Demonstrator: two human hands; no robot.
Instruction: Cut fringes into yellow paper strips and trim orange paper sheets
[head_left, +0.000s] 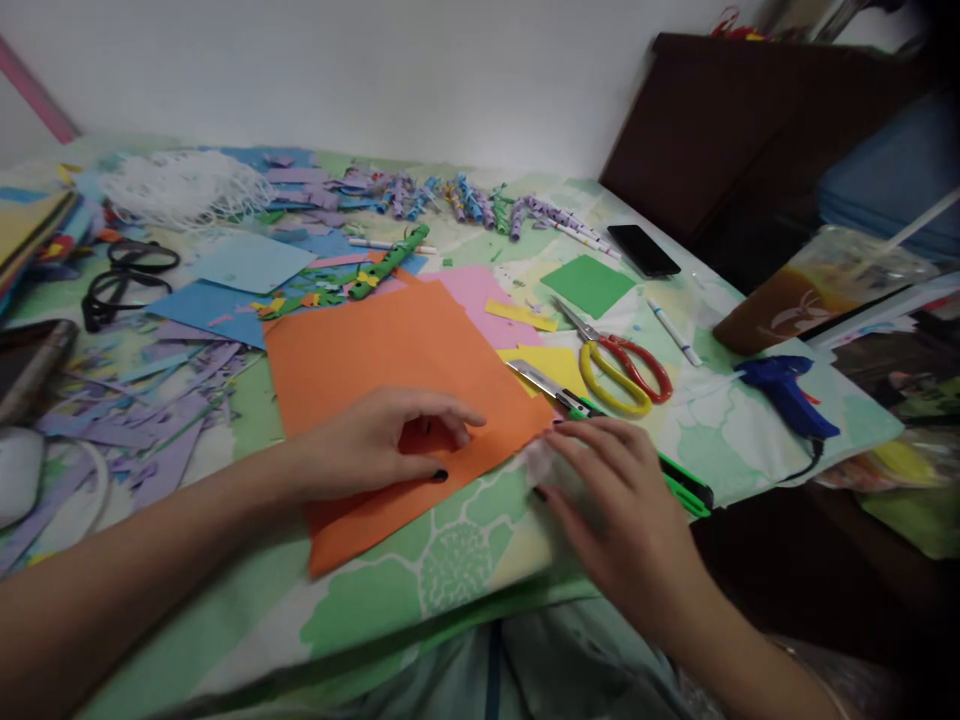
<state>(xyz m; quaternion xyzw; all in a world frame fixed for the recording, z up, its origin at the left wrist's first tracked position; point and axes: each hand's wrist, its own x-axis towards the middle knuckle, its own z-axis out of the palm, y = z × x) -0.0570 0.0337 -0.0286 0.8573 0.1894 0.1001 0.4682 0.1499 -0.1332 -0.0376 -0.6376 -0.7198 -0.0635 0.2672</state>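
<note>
My left hand [386, 440] rests on a large orange paper sheet [375, 350], fingers curled with the tips pressing the paper. My right hand [619, 500] lies at the sheet's right corner, fingers partly bent over a small pale, blurry thing that I cannot make out. A green utility knife [679, 480] lies just beyond my right hand, partly under it. Red and yellow scissors [622, 370] rest on a yellow paper [551, 362] behind the knife.
A blue glue gun [787, 395], a drink cup with a straw [810, 290], a black phone [643, 250], a green square [589, 285], white pens, rolled paper curls [465, 200], black scissors [124, 275], purple and blue scraps cover the floral tablecloth [420, 570].
</note>
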